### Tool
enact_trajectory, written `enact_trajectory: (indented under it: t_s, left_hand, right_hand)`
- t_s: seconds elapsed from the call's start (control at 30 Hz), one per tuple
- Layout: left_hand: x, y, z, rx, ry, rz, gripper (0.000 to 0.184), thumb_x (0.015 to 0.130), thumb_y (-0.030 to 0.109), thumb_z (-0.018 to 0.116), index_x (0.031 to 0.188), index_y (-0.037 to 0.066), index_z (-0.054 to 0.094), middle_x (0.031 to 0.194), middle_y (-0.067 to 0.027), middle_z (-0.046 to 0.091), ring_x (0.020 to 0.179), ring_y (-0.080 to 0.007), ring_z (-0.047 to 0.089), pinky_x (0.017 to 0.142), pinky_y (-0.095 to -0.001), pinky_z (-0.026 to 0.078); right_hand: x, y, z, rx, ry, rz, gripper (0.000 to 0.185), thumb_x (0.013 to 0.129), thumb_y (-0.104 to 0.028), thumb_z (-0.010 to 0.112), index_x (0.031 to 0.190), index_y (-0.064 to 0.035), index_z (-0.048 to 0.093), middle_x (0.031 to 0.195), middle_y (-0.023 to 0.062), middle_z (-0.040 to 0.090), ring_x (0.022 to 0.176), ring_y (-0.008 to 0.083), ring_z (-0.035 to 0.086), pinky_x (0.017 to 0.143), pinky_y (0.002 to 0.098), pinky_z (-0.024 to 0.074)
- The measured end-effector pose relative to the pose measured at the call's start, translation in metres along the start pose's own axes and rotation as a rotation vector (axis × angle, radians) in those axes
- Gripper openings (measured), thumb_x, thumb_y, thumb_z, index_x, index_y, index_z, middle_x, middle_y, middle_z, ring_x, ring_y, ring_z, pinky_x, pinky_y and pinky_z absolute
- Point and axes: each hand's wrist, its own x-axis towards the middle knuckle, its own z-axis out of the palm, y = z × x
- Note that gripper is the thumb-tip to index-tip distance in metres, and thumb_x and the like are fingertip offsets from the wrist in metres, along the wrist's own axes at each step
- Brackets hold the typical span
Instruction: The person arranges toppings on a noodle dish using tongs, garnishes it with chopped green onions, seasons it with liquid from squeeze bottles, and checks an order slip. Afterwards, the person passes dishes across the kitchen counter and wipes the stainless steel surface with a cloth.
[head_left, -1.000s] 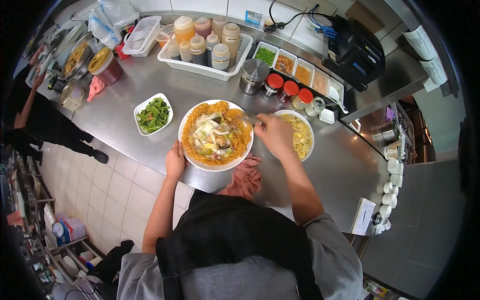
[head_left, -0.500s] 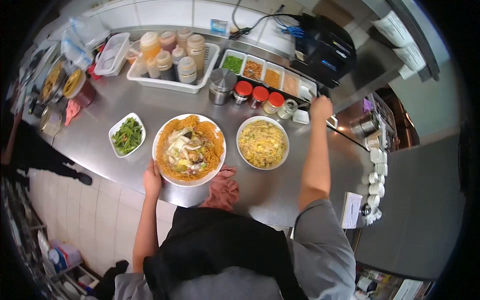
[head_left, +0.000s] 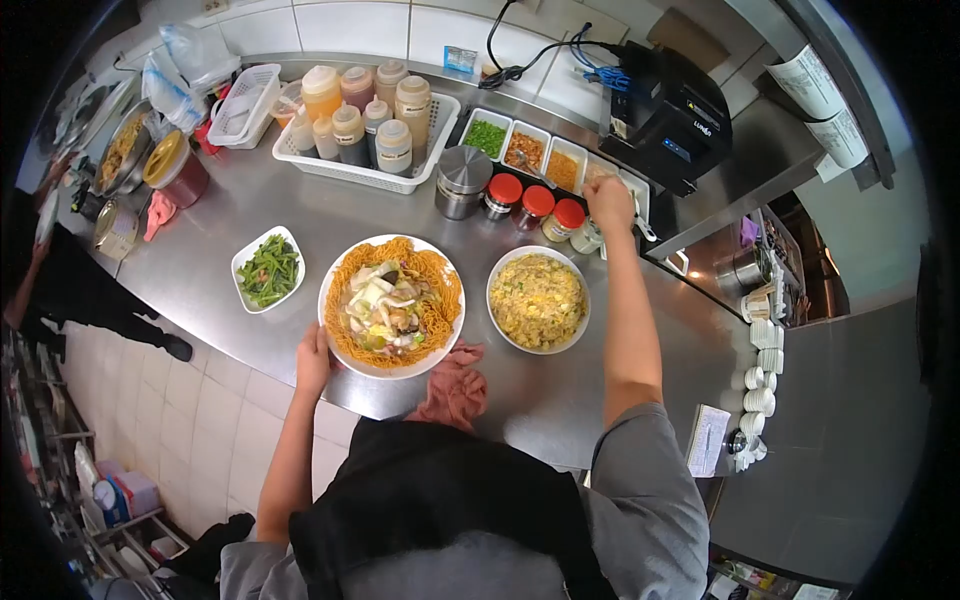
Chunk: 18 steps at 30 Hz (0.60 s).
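Observation:
My left hand touches the lower left rim of a round white plate, which holds crisp noodles ringed round a saucy topping. My right hand is over the pale pink-filled tray at the right of the condiment row, its fingers closed and pointing down; what they hold, if anything, is hidden. A bowl of fried rice lies between the noodle plate and my right forearm. Left of the noodles is a square dish of greens. A pink cloth lies beside the plate.
Behind stand a white basket of squeeze bottles, a steel canister, red-lidded jars and a black printer. A red-brown tub is at the left. A person in black stands beyond the counter's left edge.
My right hand has moved from between the noodle plate and the rice to the counter's right back, then left over the condiment trays. My left hand stays at the plate.

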Motion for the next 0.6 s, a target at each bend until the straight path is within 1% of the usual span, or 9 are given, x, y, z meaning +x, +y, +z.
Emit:
enact_trajectory:
  t_s: [0.1,0.13,0.23,0.27,0.37,0.47,0.57,0.6]
  left_hand:
    - [-0.005,0.002,0.006,-0.037,-0.031,-0.034,0.029,0.104,0.022,0.034,0.116,0.001,0.049,0.066,-0.0099,0.062,0.047,-0.0147,0.061,0.041,-0.0257,0.050]
    - [-0.006,0.000,0.009,-0.032,-0.038,-0.027,0.028,0.104,0.021,0.033,0.117,0.001,0.047,0.066,-0.0107,0.062,0.047,-0.0154,0.062,0.041,-0.0257,0.050]
    - [-0.010,-0.001,0.018,-0.024,-0.054,-0.023,0.026,0.104,0.020,0.031,0.118,0.000,0.041,0.067,-0.0125,0.063,0.047,-0.0171,0.063,0.040,-0.0260,0.050]
    - [-0.011,0.000,0.020,-0.027,-0.056,-0.030,0.027,0.104,0.020,0.030,0.120,0.000,0.040,0.067,-0.0126,0.063,0.047,-0.0174,0.063,0.040,-0.0261,0.050]
    - [-0.013,0.004,0.020,-0.014,-0.057,-0.042,0.031,0.105,0.022,0.030,0.122,-0.001,0.039,0.068,-0.0123,0.064,0.048,-0.0173,0.063,0.041,-0.0261,0.050]
    - [-0.012,0.005,0.017,0.015,-0.075,-0.071,0.033,0.105,0.024,0.030,0.127,0.000,0.038,0.068,-0.0118,0.063,0.050,-0.0172,0.064,0.043,-0.0261,0.049]
    - [-0.014,0.004,0.019,-0.022,-0.059,-0.063,0.033,0.105,0.025,0.030,0.128,0.002,0.038,0.069,-0.0117,0.063,0.050,-0.0171,0.064,0.043,-0.0258,0.049]
    - [-0.015,0.007,0.019,0.000,-0.062,-0.050,0.033,0.105,0.025,0.030,0.127,0.002,0.037,0.070,-0.0118,0.064,0.050,-0.0185,0.064,0.044,-0.0271,0.050]
  right_hand:
    - [0.025,0.000,0.040,0.134,0.126,-0.205,0.020,0.083,-0.026,0.063,0.091,-0.0100,0.072,0.094,0.0169,0.069,0.087,0.0354,0.067,0.079,0.0451,0.0528]
    - [0.021,-0.017,0.032,0.186,0.047,-0.199,0.018,0.083,-0.025,0.063,0.089,-0.0097,0.071,0.096,0.0163,0.069,0.088,0.0350,0.067,0.081,0.0445,0.0522]
    - [0.038,-0.046,0.049,0.116,-0.069,-0.187,0.020,0.084,-0.027,0.063,0.095,-0.0125,0.072,0.101,0.0179,0.067,0.094,0.0347,0.065,0.084,0.0433,0.0511]
    - [0.042,-0.052,0.053,0.117,-0.057,-0.239,0.021,0.084,-0.029,0.063,0.096,-0.0144,0.071,0.099,0.0185,0.067,0.093,0.0362,0.065,0.082,0.0442,0.0516]
    - [0.059,-0.073,0.066,0.049,-0.040,-0.251,0.027,0.084,-0.032,0.064,0.100,-0.0114,0.071,0.103,0.0187,0.068,0.096,0.0364,0.065,0.084,0.0444,0.0520]
    - [0.078,-0.097,0.067,-0.128,-0.260,-0.014,0.030,0.087,-0.030,0.062,0.105,-0.0076,0.070,0.112,0.0182,0.067,0.103,0.0346,0.065,0.086,0.0438,0.0524]
    - [0.081,-0.102,0.071,-0.166,-0.304,0.081,0.028,0.092,-0.016,0.050,0.108,-0.0067,0.071,0.118,0.0142,0.066,0.110,0.0296,0.063,0.087,0.0408,0.0530]
    - [0.082,-0.101,0.076,-0.183,-0.299,0.106,0.029,0.094,-0.016,0.047,0.108,-0.0073,0.071,0.115,0.0141,0.067,0.108,0.0284,0.064,0.086,0.0403,0.0534]
